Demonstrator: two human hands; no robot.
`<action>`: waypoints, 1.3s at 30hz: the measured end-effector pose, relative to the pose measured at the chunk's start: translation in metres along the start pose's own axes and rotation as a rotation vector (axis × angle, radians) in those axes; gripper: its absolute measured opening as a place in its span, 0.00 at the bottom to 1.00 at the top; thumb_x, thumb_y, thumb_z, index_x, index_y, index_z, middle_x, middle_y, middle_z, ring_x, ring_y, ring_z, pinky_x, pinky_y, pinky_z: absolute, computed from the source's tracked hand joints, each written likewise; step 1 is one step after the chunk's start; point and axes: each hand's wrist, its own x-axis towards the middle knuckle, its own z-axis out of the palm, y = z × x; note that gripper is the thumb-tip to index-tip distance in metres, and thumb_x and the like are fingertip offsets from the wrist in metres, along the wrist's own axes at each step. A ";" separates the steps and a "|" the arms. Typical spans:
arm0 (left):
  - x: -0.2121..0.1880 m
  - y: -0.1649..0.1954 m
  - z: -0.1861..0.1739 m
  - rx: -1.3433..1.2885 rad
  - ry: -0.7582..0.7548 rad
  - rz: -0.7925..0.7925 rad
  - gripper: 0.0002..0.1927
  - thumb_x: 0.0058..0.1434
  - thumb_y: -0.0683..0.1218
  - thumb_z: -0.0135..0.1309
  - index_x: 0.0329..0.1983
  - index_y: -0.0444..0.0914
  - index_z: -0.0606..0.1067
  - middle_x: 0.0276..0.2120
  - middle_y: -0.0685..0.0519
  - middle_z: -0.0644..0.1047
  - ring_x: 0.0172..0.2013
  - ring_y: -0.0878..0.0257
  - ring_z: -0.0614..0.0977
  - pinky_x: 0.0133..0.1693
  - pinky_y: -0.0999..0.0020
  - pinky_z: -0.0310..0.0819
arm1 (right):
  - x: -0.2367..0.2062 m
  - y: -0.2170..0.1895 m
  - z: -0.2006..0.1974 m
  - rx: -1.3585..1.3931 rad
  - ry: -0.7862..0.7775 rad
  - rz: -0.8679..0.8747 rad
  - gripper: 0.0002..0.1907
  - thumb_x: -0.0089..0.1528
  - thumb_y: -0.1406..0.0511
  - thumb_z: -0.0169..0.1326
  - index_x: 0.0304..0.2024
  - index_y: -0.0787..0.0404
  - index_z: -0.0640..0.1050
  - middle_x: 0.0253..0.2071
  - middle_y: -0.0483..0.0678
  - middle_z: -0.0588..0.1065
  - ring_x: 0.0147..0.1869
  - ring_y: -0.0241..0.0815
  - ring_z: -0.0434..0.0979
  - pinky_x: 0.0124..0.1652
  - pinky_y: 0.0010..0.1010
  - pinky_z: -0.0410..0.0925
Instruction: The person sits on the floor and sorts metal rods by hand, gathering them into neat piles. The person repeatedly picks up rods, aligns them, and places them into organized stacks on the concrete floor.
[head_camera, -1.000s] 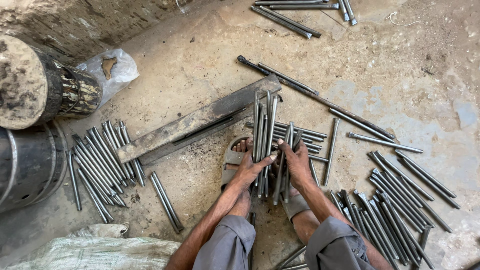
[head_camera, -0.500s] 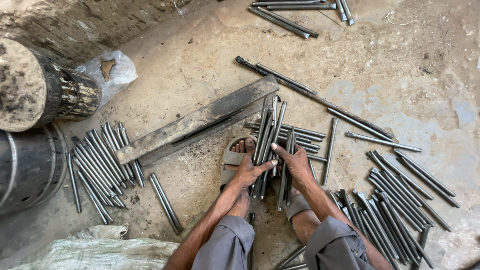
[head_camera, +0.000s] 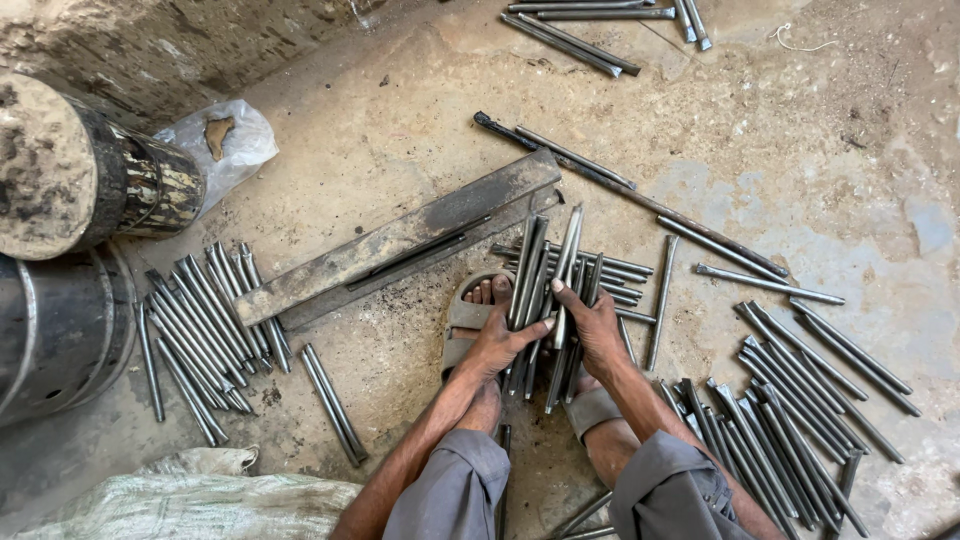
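Both the left hand (head_camera: 497, 340) and right hand (head_camera: 590, 325) close around a bundle of steel rods (head_camera: 545, 300) just beside the flat metal bar (head_camera: 400, 245). The loosely gathered rods could slide out and strike the sandalled foot (head_camera: 470, 305) beneath.

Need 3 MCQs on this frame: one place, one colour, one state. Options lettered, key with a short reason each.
1. Where does the flat metal bar lie?
A. left of and beyond the hands
B. on the sack
C. across the knees

2. What colour are the person's trousers?
A. red
B. grey
C. white

3. What are the hands doing?
A. resting empty
B. gathering a bundle of rods
C. lifting the log

Key: 1 A, it lies slantwise on the floor up-left of the hands. 2 B, both trouser legs are grey. 3 B, the left hand and right hand press a bundle of rods between them.
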 end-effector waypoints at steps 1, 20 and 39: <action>0.000 -0.001 0.000 0.022 -0.015 0.016 0.35 0.52 0.62 0.67 0.55 0.36 0.78 0.44 0.44 0.84 0.47 0.54 0.85 0.55 0.51 0.81 | -0.001 0.000 0.001 -0.011 0.005 0.003 0.17 0.60 0.61 0.63 0.43 0.67 0.77 0.30 0.49 0.80 0.26 0.37 0.81 0.23 0.27 0.78; 0.004 0.000 -0.005 -0.193 0.076 -0.064 0.30 0.54 0.58 0.64 0.53 0.36 0.76 0.41 0.49 0.80 0.47 0.56 0.83 0.53 0.52 0.82 | 0.018 0.027 -0.026 -0.077 0.056 0.076 0.22 0.59 0.52 0.61 0.45 0.59 0.71 0.35 0.53 0.77 0.36 0.45 0.80 0.35 0.41 0.80; 0.006 0.000 -0.002 -0.026 0.085 -0.076 0.45 0.47 0.74 0.61 0.59 0.40 0.76 0.50 0.45 0.82 0.55 0.51 0.82 0.57 0.46 0.78 | 0.000 -0.006 -0.003 -0.203 0.005 0.016 0.14 0.56 0.62 0.68 0.33 0.66 0.80 0.25 0.49 0.78 0.21 0.35 0.77 0.20 0.25 0.74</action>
